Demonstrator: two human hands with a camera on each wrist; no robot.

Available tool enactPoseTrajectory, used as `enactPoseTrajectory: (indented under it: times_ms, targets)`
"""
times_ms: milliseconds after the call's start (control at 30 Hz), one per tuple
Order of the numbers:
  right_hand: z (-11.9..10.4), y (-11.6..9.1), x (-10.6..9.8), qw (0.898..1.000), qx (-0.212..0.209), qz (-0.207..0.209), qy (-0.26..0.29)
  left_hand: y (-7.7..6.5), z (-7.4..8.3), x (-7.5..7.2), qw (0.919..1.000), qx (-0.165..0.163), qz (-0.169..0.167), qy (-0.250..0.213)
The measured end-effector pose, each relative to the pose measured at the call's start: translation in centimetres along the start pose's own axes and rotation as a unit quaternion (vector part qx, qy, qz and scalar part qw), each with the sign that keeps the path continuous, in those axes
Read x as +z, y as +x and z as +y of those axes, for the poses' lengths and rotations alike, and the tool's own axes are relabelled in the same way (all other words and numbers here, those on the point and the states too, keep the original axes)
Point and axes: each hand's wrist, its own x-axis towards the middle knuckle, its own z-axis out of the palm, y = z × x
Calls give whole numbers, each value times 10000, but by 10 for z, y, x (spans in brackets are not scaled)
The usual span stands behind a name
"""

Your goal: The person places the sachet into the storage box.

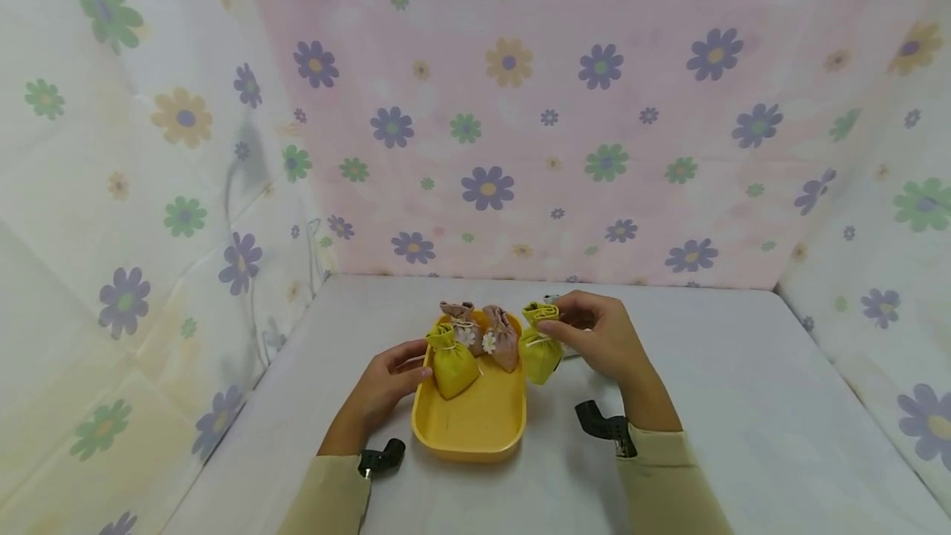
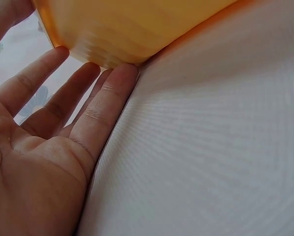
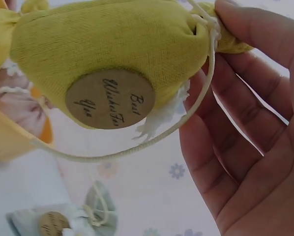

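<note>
My right hand [image 1: 602,337] pinches a yellow-green drawstring pouch [image 1: 541,353] by its gathered neck, just off the tray's right rim. In the right wrist view, the pouch hangs with a round brown "Best Wishes For You" sticker [image 3: 110,98] and a looped cord. My left hand [image 1: 386,386] rests its fingertips against the outer left wall of a yellow tray [image 1: 475,428], thumb at the rim. Inside the tray, another yellow-green pouch [image 1: 453,371] leans at the left. Two pinkish-brown pouches [image 1: 504,345] with white flowers stand at its far end.
A pale grey-green pouch [image 3: 44,219] lies on the white table beyond my right hand, mostly hidden behind it in the head view. Flower-printed cloth [image 1: 550,139] walls in the table at the back and sides. Black wrist mounts [image 1: 602,422] jut out near both sleeves.
</note>
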Motion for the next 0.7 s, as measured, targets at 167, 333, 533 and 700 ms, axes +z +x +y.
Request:
enactPoseTrajectory:
  times_ms: [167,333,533,700]
  targets:
    - [3,-1,12,9998,192,5,-91,2,-1,0,10000,-35,34,36]
    - [2,-1,24,9994,315,-58,-115,2,0,-1,9999,-68,105,52]
    - [2,-1,39,9993,342,-35,-136,1,-1,-1,9999,-89,64,3]
    - [5,-1,49,9986,474,-168,-170,2,-3,-2,10000,-57,11,-39]
